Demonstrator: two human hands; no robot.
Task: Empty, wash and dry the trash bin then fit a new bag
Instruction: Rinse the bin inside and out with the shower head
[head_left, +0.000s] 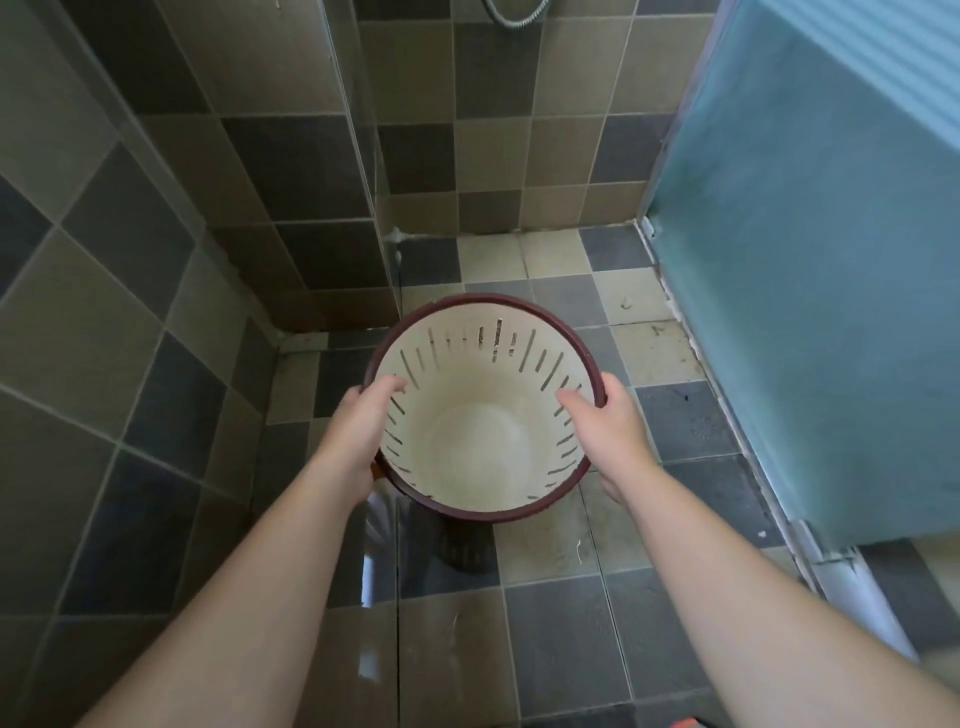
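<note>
- A tiled shower corner surrounds us, checkered floor (561, 613) below, frosted blue door (810, 291) at right.
- Our bin (483, 447), cream inside with a dark red rim, sits mid-scene, held above the floor.
- Left hand (358, 415) and right hand (608, 421) each grasp the rim, thumbs inside.

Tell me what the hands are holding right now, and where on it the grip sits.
Both hold the trash bin by its dark red rim: left hand on the left side, right hand on the right, fingers curled inside.
</note>
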